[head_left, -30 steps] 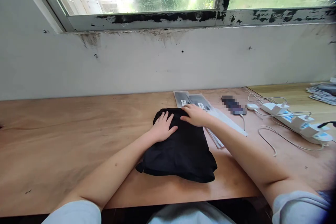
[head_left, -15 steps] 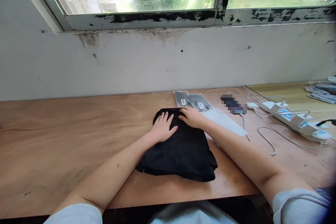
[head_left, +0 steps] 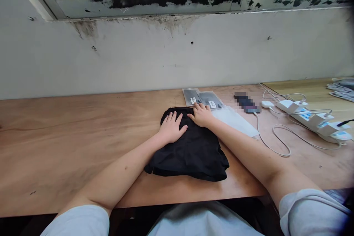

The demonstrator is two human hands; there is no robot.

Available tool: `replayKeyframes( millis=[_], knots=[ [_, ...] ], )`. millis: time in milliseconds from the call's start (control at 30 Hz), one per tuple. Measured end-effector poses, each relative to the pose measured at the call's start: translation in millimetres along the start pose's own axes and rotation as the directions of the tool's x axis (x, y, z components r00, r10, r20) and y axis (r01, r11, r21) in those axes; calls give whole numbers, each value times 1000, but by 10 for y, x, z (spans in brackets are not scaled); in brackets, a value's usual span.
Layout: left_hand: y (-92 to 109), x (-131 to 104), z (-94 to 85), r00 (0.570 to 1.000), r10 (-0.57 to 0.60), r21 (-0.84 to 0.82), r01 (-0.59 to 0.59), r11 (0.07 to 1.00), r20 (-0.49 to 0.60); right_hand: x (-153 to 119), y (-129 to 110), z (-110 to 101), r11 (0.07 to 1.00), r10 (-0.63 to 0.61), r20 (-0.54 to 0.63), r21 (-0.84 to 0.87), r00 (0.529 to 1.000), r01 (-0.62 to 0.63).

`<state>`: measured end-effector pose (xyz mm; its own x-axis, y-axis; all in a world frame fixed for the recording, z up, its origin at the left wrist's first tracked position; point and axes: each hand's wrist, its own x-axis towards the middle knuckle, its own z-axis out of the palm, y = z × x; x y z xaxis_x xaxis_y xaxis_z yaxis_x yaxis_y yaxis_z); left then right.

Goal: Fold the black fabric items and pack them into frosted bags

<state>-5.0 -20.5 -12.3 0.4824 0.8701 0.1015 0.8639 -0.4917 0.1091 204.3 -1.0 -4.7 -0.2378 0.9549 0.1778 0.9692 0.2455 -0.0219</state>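
A folded black cloth (head_left: 190, 155) lies on the wooden table in front of me, its wider edge toward me. My left hand (head_left: 172, 127) rests flat on its upper left part with the fingers spread. On the far right corner of the cloth lies my right hand (head_left: 202, 115), fingers apart and pointing away from me. Just beyond the right fingertips are a flat clear packet with a white label (head_left: 190, 96) and a second such packet (head_left: 212, 99). A translucent white plastic sheet (head_left: 235, 121) lies beside my right wrist, partly behind the forearm.
The wooden table (head_left: 69, 136) meets a white wall (head_left: 124, 59) below a window. To the right are a blurred-out phone (head_left: 247, 102) on a cable, a white power strip (head_left: 312, 120) with plugs and looping cords, and a grey bundle (head_left: 343, 88) at the far right.
My right hand has shifted slightly over the cloth's far right corner, its fingers spread more and nearer the packets. My left hand stays on the cloth. The view has tilted down a little.
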Motion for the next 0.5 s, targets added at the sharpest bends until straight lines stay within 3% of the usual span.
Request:
replayKeyframes(
  millis=[233,500],
  knots=[
    [12,-2,-9,1000,-4,-1,4,1000,5,20,17,60,997,81,37,0,996,-81],
    [15,-14,-31,1000,-7,-3,7,1000,18,48,26,28,998,63,74,-2,995,-63]
  ],
)
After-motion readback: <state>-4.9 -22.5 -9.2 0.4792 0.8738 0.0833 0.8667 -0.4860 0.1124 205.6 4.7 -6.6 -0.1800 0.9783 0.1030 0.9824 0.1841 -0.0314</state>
